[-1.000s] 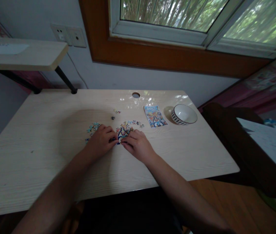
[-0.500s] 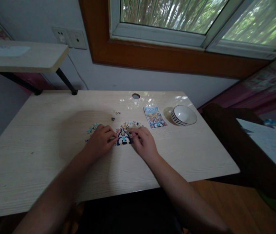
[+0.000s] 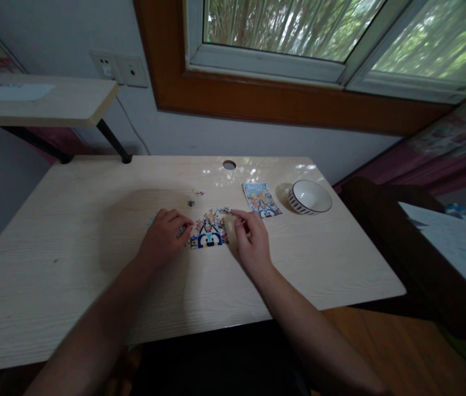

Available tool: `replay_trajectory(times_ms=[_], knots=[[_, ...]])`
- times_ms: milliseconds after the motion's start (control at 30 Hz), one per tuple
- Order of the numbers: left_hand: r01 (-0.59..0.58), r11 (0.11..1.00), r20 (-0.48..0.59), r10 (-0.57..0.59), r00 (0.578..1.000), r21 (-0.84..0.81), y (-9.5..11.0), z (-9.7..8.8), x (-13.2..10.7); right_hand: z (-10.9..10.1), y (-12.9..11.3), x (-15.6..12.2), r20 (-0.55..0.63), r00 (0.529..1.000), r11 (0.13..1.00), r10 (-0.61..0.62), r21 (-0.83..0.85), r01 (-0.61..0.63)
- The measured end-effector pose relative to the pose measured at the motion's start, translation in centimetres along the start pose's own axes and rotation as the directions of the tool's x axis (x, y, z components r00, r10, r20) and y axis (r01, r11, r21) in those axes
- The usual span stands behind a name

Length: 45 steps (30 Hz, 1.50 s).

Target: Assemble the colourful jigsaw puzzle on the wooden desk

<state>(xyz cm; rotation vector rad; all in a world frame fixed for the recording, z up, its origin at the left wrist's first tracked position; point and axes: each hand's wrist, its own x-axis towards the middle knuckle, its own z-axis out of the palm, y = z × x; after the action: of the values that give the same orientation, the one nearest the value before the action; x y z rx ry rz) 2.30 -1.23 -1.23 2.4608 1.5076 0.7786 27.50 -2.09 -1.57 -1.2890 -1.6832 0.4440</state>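
A partly assembled jigsaw puzzle (image 3: 209,240) lies on the table between my hands, with a blue dog face along its lower edge and small colourful figures above. My left hand (image 3: 164,237) is closed at its left side, fingertips near thumb; whatever they hold is hidden. Under and behind that hand some loose puzzle pieces show only in part. My right hand (image 3: 253,236) rests at the upper right of the puzzle. Its index finger reaches to the top right edge pieces, the thumb a little apart below, the other fingers curled.
Beyond the puzzle lie a few loose pieces (image 3: 192,203). A printed picture card (image 3: 262,199) with the same dog face is to the right, beside a striped white bowl (image 3: 310,197). A raised shelf (image 3: 80,113) stands at the back left of the table (image 3: 319,264).
My right hand has moved up and right off the dog face to the puzzle's upper right edge. My left hand has drawn slightly left, uncovering more of the puzzle's left side.
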Motion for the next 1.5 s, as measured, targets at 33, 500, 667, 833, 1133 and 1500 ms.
replay_trajectory(times_ms=[33,500,667,833,1133,1500], knots=[[0.007,1.0,-0.008,-0.007,1.0,0.002,0.0,-0.03,0.01,0.0,0.03,-0.01,-0.008,1.0,1.0,0.0,0.001,0.0],[0.055,0.998,-0.073,-0.054,0.996,0.01,-0.31,-0.1,0.03,0.21,0.49,-0.29,-0.052,0.998,0.997,0.025,0.072,-0.021],[0.07,0.997,-0.09,-0.067,0.994,0.031,-0.38,-0.11,0.07,0.18,0.41,-0.24,-0.044,0.999,0.997,0.03,0.076,-0.026],[0.077,0.996,-0.1,-0.071,0.992,0.051,-0.27,-0.27,0.13,0.07,0.28,-0.25,-0.051,0.998,0.997,0.029,0.075,-0.025],[0.072,0.997,-0.087,-0.068,0.994,0.043,-0.15,-0.19,0.07,0.14,0.28,-0.28,-0.056,0.998,0.997,0.021,0.07,-0.017],[0.073,0.996,-0.065,-0.069,0.995,0.052,-0.08,-0.22,0.01,0.21,0.28,-0.32,-0.042,0.999,0.996,0.015,0.086,-0.011]])
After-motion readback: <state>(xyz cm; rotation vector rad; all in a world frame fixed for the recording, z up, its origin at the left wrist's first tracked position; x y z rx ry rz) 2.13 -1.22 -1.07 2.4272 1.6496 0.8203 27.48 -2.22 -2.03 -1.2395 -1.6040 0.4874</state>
